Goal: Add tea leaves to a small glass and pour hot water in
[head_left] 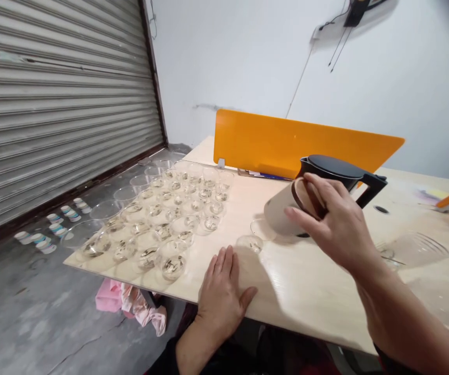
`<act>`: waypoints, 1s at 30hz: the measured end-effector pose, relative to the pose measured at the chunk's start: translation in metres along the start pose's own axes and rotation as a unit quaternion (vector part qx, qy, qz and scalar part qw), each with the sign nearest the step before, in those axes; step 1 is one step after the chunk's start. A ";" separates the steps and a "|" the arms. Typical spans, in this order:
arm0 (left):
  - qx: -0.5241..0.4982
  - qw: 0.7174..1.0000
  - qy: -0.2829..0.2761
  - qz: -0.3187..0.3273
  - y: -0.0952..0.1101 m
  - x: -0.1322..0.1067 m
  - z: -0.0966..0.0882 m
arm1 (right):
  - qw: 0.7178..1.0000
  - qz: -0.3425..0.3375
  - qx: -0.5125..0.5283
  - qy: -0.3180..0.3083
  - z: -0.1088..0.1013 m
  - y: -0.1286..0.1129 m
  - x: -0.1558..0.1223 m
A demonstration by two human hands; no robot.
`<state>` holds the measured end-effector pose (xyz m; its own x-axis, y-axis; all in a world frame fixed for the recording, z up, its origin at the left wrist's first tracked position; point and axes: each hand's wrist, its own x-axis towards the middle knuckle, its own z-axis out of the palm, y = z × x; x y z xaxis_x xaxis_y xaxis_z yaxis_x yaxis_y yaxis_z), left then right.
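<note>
My left hand (222, 289) lies flat on the table near its front edge, fingers stretched out and empty. Just beyond its fingertips is a clear plastic cup (249, 244). My right hand (335, 224) is closed around the brown-rimmed end of a beige cylindrical container (282, 211), which leans left beside that cup. Whether the container touches the cup, I cannot tell. Behind it stands a kettle with a black lid (335, 164) and black handle; most of its body is hidden. Rows of clear cups (173, 265) with dark, leaf-like bits in the bottom fill the table's left side.
An orange divider (263, 140) stands across the table (306, 291). Clear stacked cups (419, 250) lie at the right. Several small white bottles (56, 229) stand on the floor by the roller shutter (60, 94). Pink cloth (109, 296) shows below the table edge.
</note>
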<state>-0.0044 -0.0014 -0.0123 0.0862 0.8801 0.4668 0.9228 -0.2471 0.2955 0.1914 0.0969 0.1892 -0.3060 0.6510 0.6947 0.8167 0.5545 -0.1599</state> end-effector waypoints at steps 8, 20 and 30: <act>-0.125 0.992 -0.007 0.003 -0.001 0.003 -0.014 | 0.991 -0.002 0.047 -0.125 0.023 -0.020 -0.100; -0.423 0.900 -0.078 -0.065 0.027 0.028 -0.021 | 0.991 -0.020 0.011 -0.133 0.049 -0.036 -0.113; -0.443 0.888 -0.072 -0.099 0.029 0.033 -0.021 | 0.992 -0.011 0.088 -0.095 0.056 -0.037 -0.116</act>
<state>0.0176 0.0117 0.0293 0.0605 0.9688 0.2405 0.2725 -0.2478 0.9297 0.1691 0.0302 0.0749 -0.4233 0.7136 0.5582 0.7155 0.6413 -0.2771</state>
